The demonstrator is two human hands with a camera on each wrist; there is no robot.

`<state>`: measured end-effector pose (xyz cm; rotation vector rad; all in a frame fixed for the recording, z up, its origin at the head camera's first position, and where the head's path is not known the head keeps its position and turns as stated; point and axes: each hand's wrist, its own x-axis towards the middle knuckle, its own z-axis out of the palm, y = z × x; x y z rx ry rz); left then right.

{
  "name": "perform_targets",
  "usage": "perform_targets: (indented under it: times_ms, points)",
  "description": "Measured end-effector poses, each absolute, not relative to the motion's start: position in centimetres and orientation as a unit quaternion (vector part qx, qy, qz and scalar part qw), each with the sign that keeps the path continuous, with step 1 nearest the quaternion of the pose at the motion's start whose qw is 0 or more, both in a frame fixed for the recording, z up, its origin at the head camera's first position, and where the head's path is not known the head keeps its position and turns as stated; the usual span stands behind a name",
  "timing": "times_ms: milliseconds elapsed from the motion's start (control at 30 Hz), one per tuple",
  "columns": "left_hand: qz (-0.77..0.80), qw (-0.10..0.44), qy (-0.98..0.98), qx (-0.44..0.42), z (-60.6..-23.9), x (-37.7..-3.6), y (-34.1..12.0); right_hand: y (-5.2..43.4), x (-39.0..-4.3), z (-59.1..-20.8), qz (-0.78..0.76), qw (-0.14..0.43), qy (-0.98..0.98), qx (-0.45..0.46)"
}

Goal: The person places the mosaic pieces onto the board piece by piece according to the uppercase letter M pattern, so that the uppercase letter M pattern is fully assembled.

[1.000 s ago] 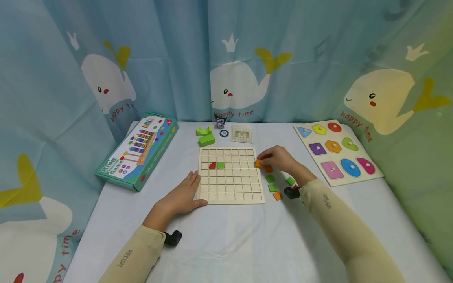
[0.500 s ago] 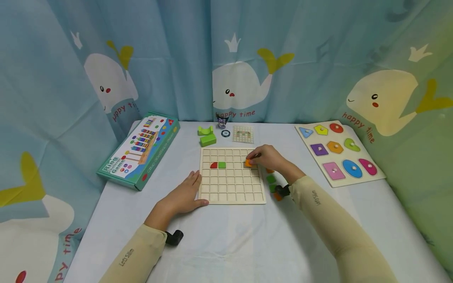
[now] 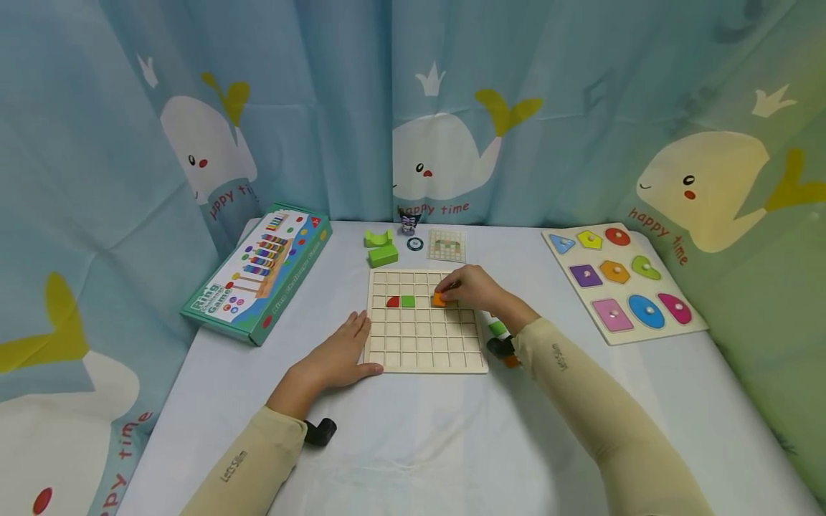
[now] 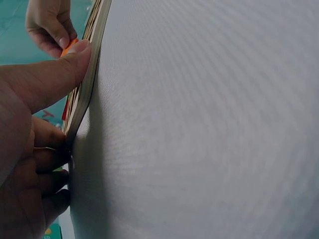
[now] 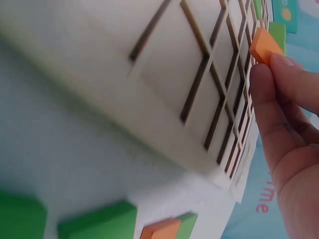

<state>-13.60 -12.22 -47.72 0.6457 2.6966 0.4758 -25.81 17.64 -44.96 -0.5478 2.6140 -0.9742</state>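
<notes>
In the head view, your right hand (image 3: 474,287) pinches an orange tile (image 3: 439,299) over the grid board (image 3: 426,344), in the same row as the red quarter-round tile (image 3: 392,302) and the green tile (image 3: 408,301), a little to their right; whether the orange tile touches the board is not clear. Your left hand (image 3: 335,355) lies flat on the counter (image 3: 413,444), fingers straight, thumb along the board's near left corner. Loose green tiles (image 3: 497,328) sit beside the board's right edge, partly hidden by your sleeve. In the left wrist view, your thumb (image 4: 55,74) presses the board's edge. In the right wrist view, your fingertips (image 5: 269,84) grip the orange tile just above the grid, with green and orange pieces lying on the counter beside the board.
</notes>
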Motion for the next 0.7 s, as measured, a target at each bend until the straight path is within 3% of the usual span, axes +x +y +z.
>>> perform_targets:
  times_ms: [700]
  points:
    - [0.150,0.162,0.950,0.219,-48.5,-13.8,-12.2,14.4,-26.5,-45.7,-0.312,0.151,0.910,-0.226]
